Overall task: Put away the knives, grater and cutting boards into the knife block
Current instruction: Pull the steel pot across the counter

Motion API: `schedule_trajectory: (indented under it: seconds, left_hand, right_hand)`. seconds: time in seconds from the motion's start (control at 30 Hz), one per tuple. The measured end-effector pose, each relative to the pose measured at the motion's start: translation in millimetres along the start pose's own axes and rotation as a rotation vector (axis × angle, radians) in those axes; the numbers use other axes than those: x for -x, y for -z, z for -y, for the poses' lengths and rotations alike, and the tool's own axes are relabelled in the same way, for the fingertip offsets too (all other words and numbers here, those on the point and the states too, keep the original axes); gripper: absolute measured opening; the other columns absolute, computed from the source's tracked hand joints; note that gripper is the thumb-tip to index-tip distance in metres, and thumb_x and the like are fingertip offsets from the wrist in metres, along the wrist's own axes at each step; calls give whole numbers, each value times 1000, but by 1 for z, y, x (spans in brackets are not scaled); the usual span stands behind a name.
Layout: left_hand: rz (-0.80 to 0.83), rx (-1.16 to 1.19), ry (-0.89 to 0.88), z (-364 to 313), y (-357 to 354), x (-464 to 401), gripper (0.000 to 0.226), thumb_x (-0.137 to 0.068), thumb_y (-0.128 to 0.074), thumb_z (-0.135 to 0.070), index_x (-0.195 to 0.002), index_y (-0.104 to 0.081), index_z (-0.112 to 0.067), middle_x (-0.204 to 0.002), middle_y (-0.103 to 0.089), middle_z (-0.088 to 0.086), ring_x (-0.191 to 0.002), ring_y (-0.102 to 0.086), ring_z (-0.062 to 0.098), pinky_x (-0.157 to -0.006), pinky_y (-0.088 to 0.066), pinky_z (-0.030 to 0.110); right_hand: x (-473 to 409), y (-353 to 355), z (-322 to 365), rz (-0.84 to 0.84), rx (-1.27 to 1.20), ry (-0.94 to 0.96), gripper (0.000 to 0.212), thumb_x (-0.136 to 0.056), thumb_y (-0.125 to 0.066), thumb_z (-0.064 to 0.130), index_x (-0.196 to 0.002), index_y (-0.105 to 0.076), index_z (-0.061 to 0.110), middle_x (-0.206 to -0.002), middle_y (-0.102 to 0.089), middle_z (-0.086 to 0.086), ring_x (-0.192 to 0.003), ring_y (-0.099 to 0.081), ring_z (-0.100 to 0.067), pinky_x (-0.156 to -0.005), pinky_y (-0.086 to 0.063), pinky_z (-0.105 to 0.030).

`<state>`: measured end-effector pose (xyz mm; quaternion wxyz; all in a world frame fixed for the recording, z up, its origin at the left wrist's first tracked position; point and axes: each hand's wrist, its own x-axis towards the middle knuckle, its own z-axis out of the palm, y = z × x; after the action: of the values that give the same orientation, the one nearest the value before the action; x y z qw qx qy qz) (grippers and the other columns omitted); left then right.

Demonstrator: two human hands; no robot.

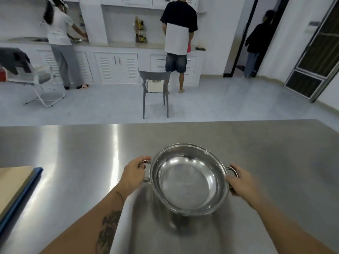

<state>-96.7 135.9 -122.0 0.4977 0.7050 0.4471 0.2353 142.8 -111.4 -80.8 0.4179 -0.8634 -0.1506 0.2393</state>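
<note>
Head view. Steel worktop point(73, 143) fills the near half of the scene. Near centre: a shiny steel pot point(189, 180), empty, with two loop handles. Left hand point(134, 176) has its fingers curled around the left handle; right hand point(242, 184) has its fingers wrapped on the right handle. Cannot tell whether the pot rests on the worktop or is lifted just off it; a dark shadow lies under its near side.

Cutting boards point(12, 187) sit at the far-left edge of the worktop, well apart from the pot: a pale wooden board stacked on a blue one, both cut off by the picture's edge. Knives, grater and knife block are not seen in this view.

Rest of the worktop between the pot and the boards is bare metal with light streaks.

Beyond the worktop: a grey chair point(155, 88) on the floor carrying a white box, a white chair point(36, 77) at far left with dark clothing draped on it, white cabinets point(117, 67) along the far wall, and three people standing with their backs turned.
</note>
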Motion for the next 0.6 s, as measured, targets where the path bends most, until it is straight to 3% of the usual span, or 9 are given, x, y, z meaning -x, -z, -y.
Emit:
schedule_trajectory:
  seconds: [0.07, 0.13, 0.27, 0.37, 0.47, 0.6]
  left_hand:
    - [-7, -8, -16, 9, 40, -1, 46, -96, -37, 0, -108, -68, -31, -102, -63, -4, -80, -59, 15, -70, -58, 33]
    - [-16, -1, -25, 18, 79, -1, 49, -93, -36, 1, -102, -70, -34, -103, -66, -3, -86, -60, 17, -74, -61, 46]
    - [-47, -26, -35, 30, 148, 0, 48, -93, -37, 2, -104, -70, -31, -104, -67, -4, -94, -59, 20, -73, -60, 52]
    - [-89, -47, -48, 35, 184, 7, 48, -93, -36, 2, -108, -70, -29, -107, -66, -2, -100, -59, 23, -76, -60, 50]
    - [-194, -72, -40, 44, 213, 24, 49, -92, -36, 4, -110, -69, -27, -107, -65, 0, -98, -59, 21, -77, -58, 45]
    - [-295, -36, -13, 55, 253, 47, 52, -89, -37, 5, -106, -71, -31, -102, -67, -1, -91, -60, 22, -77, -59, 50]
  right_hand:
    - [24, -26, 17, 0, -11, 27, 34, -84, -66, 10, -118, -62, 10, -81, -65, -14, -56, -58, -26, -58, -57, -42]
    - [42, -53, 31, 3, -31, 55, 44, -84, -66, 12, -128, -59, 14, -80, -66, -11, -55, -58, -24, -53, -54, -35]
    - [66, -98, 56, 32, -61, 139, 56, -83, -67, 17, -137, -53, 22, -90, -70, -5, -50, -59, -19, -52, -53, -32]
    - [76, -123, 76, 25, -47, 216, 63, -77, -66, 27, -138, -52, 27, -108, -70, -1, -54, -64, -15, -63, -59, -38]
    - [79, -145, 90, 56, -48, 295, 73, -65, -62, 43, -136, -51, 34, -123, -66, 6, -77, -63, -16, -85, -58, -50]
    - [93, -176, 113, 84, -38, 412, 69, -64, -61, 46, -132, -55, 34, -117, -70, 5, -81, -65, -20, -85, -58, -50]
